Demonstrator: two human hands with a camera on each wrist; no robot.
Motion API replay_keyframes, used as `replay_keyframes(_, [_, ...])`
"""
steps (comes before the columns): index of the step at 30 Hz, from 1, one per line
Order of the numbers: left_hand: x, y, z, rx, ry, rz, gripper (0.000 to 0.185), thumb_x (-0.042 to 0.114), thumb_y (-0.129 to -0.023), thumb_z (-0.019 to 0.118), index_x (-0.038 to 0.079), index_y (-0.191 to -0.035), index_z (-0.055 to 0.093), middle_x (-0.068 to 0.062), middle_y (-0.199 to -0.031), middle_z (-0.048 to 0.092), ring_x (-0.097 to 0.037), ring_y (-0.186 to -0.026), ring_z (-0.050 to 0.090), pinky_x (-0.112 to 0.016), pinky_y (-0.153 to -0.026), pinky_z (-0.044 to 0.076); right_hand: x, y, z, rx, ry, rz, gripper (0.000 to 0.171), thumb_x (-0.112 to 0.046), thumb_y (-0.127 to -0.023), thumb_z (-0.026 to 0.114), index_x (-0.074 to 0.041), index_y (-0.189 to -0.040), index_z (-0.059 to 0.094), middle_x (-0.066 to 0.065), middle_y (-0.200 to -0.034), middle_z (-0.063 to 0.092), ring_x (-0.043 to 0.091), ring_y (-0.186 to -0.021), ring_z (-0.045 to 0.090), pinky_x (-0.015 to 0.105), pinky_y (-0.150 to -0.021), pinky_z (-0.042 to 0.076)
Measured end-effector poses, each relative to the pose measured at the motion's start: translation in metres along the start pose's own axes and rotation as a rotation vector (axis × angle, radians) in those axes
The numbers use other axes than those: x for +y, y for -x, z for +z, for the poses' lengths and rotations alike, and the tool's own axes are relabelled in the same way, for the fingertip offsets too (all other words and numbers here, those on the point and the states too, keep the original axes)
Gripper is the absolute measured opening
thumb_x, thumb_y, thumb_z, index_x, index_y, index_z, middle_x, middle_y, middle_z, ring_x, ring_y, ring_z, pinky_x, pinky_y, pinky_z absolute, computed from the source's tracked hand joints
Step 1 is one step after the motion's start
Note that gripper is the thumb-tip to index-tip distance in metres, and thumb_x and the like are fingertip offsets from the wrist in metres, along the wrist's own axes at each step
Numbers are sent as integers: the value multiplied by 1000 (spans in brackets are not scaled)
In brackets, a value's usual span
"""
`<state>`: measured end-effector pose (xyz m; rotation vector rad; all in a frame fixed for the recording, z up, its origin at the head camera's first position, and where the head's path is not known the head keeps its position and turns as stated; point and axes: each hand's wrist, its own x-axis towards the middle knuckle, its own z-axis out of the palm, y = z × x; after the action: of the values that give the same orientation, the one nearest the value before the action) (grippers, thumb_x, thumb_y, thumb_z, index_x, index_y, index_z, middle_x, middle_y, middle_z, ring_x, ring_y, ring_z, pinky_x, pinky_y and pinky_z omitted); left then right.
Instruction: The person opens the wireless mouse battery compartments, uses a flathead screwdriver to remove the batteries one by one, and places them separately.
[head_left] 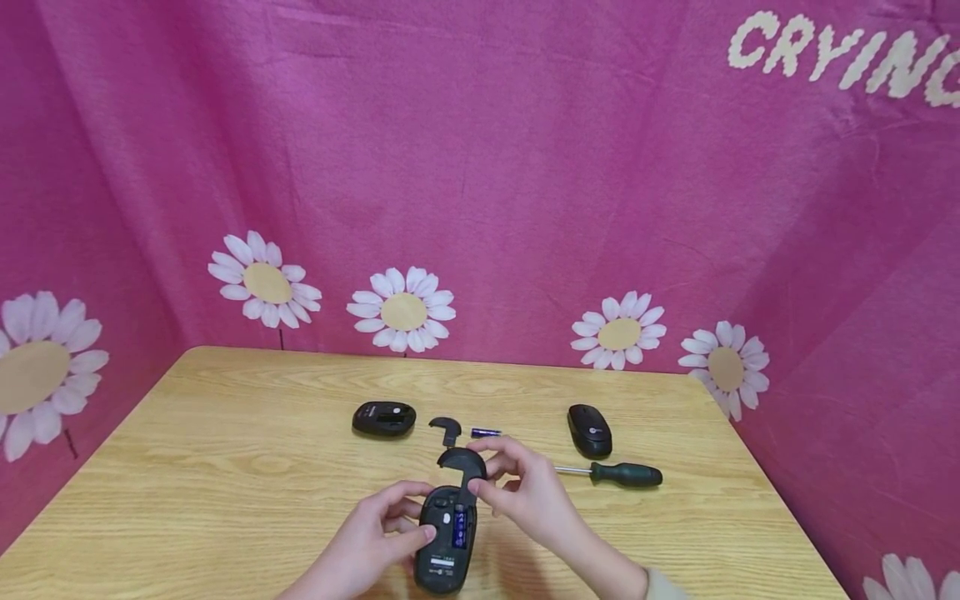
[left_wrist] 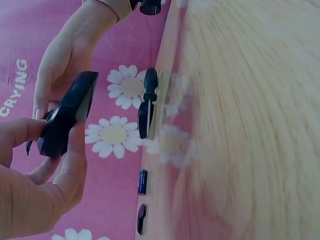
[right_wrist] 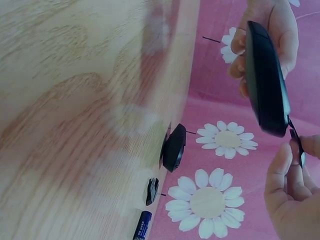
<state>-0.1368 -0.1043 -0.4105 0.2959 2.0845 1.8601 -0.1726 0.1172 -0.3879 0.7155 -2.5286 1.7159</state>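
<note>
My left hand grips a black computer mouse by its sides, underside up, above the table. A blue battery lies in its uncovered slot. Between thumb and fingers, my right hand pinches a black battery cover with a rounded end and a narrow tongue. That tongue overlaps the mouse's far end, near the battery slot. Seen edge-on in the right wrist view, the cover sits right at the end of the mouse. In the left wrist view, the left thumb and fingers span the mouse.
Beyond the hands lie a second mouse, upturned with its slot uncovered, another cover and a loose blue battery. Farther right rest a third mouse, upright, and a green-handled screwdriver. A pink curtain hangs behind the table.
</note>
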Motion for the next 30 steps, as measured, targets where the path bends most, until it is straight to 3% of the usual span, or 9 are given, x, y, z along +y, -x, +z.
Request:
replay_keyframes(10, [-5, 7, -20, 40, -49, -4, 50, 12, -85, 66, -4, -128, 48, -13, -97, 63, -20, -80, 64, -35, -59, 57, 1, -16, -1, -1, -49, 138, 37, -7, -82, 72, -4, -116, 60, 15, -78, 68, 9, -61, 58, 35, -48, 53])
replay_keyframes(15, [-7, 11, -33, 71, -72, -16, 50, 10, -85, 66, -5, -129, 47, -13, -97, 63, -20, -80, 63, -34, -58, 57, 8, -24, 4, -25, -104, 203, 36, -4, -81, 70, -3, -115, 59, 19, -74, 66, 10, -57, 52, 29, -45, 48])
replay_keyframes(18, [-10, 13, -40, 97, -82, -34, 51, 9, -85, 65, -5, -130, 46, -14, -98, 63, -20, -81, 64, -35, -59, 57, 25, -29, 10, -44, -127, 206, 36, -5, -81, 72, -5, -115, 60, 16, -71, 65, 7, -53, 48, 23, -42, 42])
replay_keyframes(24, [-14, 14, -56, 139, -78, -48, 51, 8, -85, 64, -7, -130, 45, -16, -100, 63, -21, -81, 64, -36, -60, 57, 42, -38, 20, -80, -110, 242, 33, -6, -80, 73, -5, -110, 60, 12, -69, 66, 5, -46, 41, 19, -42, 37])
replay_keyframes(30, [-18, 12, -72, 158, -47, -25, 53, 8, -86, 63, -9, -132, 42, -18, -100, 64, -23, -81, 64, -37, -61, 57, 57, -46, 29, -89, -91, 306, 31, -7, -77, 75, -8, -105, 62, 5, -66, 66, 8, -47, 51, 18, -39, 36])
